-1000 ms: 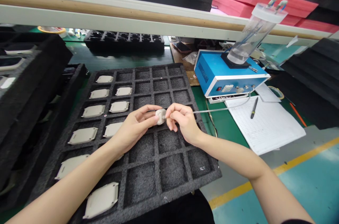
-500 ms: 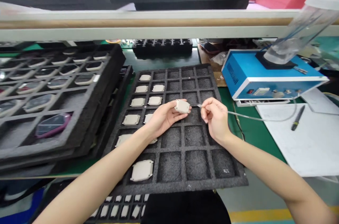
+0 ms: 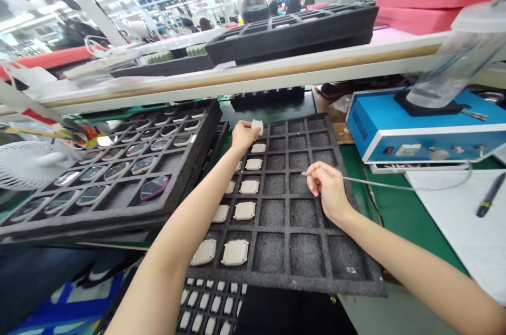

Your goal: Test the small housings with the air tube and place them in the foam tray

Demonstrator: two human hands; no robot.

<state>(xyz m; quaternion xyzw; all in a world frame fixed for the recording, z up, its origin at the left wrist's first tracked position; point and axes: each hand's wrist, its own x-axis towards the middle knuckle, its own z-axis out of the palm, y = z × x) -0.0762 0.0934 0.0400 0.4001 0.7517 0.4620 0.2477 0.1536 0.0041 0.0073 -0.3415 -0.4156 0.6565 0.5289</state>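
My left hand (image 3: 244, 137) pinches a small cream watch-case-shaped part (image 3: 257, 125) over the far left of a dark foam tray (image 3: 272, 278). Similar cream parts (image 3: 245, 210) lie in the tray's two left columns, some of them hidden behind my left forearm. Over the tray's right half, my right hand (image 3: 326, 184) is closed around a thin clear tube with a narrow tip (image 3: 304, 173). The tube (image 3: 395, 185) runs right, toward a blue bench unit (image 3: 435, 132) with knobs and a red switch.
Stacked foam trays (image 3: 130, 206) with dark-glass watch-like pieces stand at left, beside a white fan (image 3: 29, 166). A shelf rail (image 3: 221, 84) crosses above the bench. Paper (image 3: 438, 208) and a pen (image 3: 491, 195) lie at right. A lower tray (image 3: 215, 303) holds more cream parts.
My left hand has carried the cream part away from the tube tip to the tray's far left. My right hand still holds the tube. The camera view has tilted up.
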